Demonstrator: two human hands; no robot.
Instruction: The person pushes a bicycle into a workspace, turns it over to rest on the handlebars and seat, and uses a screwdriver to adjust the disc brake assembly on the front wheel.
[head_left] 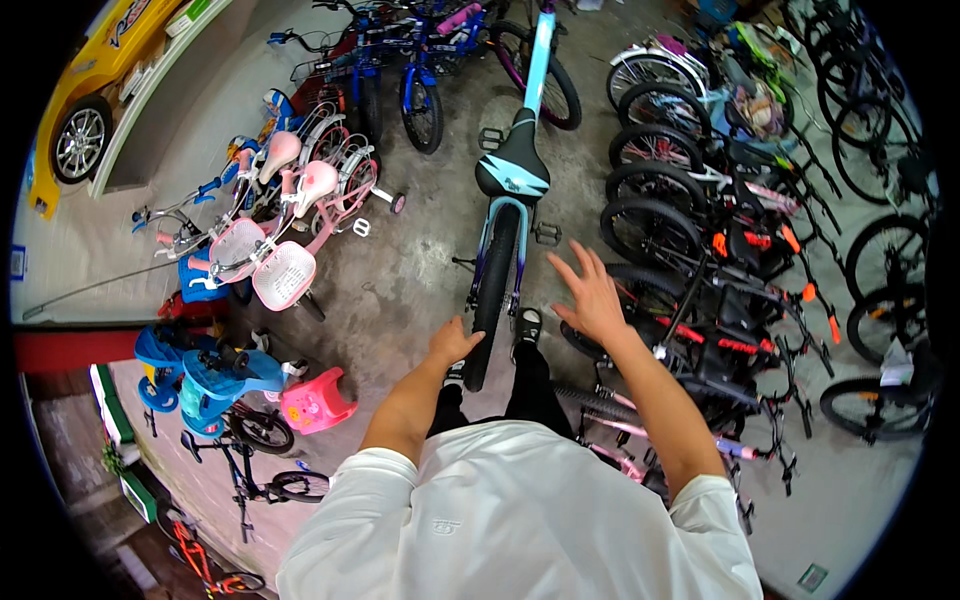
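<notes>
so there's a grey concrete floor (425,260) with bikes everywhere. biggest lot is the long row of dark bicycles (742,245) with black tyres and some red and orange bits, off to the right. left has a cluster of pink bicycles (312,188) with pale wire-look baskets. the light-blue and black bicycle (510,200) stands mid-floor, its back end pointing near, right in front of the person. its fat black rear tyre (492,300) runs toward the person, and the black and light-blue padded saddle (513,170) sits just beyond. left hand (452,343) has its fingertips at the tyre's left side, can't tell if it actually grips. right hand (595,305) is free and spread, in the air to the right of the tyre. dark flat pedal (547,234) sticks out right.
</notes>
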